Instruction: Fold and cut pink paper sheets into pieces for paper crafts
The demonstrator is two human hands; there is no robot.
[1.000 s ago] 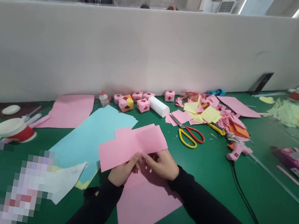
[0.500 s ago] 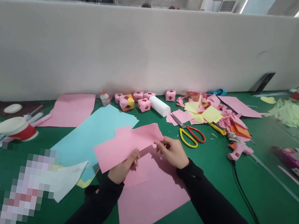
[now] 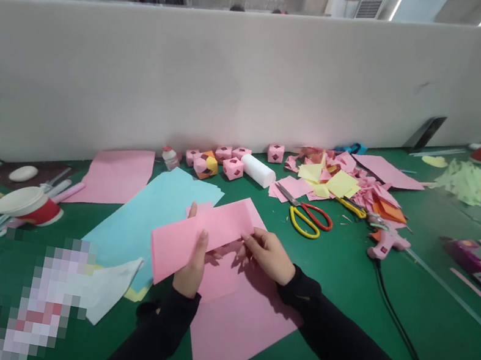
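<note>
A folded pink sheet of paper (image 3: 184,235) is held up slantwise between both hands. My left hand (image 3: 193,262) grips its lower edge, thumb on the front face and fingers behind. At the paper's right end, my right hand (image 3: 271,257) pinches the edge between thumb and fingertips. Under the hands lie a larger pink sheet (image 3: 235,340) and a smaller pink piece on top of it. Light blue sheets (image 3: 137,211) spread out to the left, partly beneath the held paper.
Scissors (image 3: 302,212) with red and yellow handles lie beyond my right hand. A pink glue gun (image 3: 387,243) with a black cord rests farther right. Folded pink paper cubes (image 3: 233,168), a white roll (image 3: 258,171) and paper scraps (image 3: 338,175) line the white partition (image 3: 238,86). A paper cup (image 3: 46,211) lies left.
The pink paper's far half has folded over, so it now looks like a narrower doubled strip. My left thumb has moved up onto its face, and my right hand has shifted slightly left and down.
</note>
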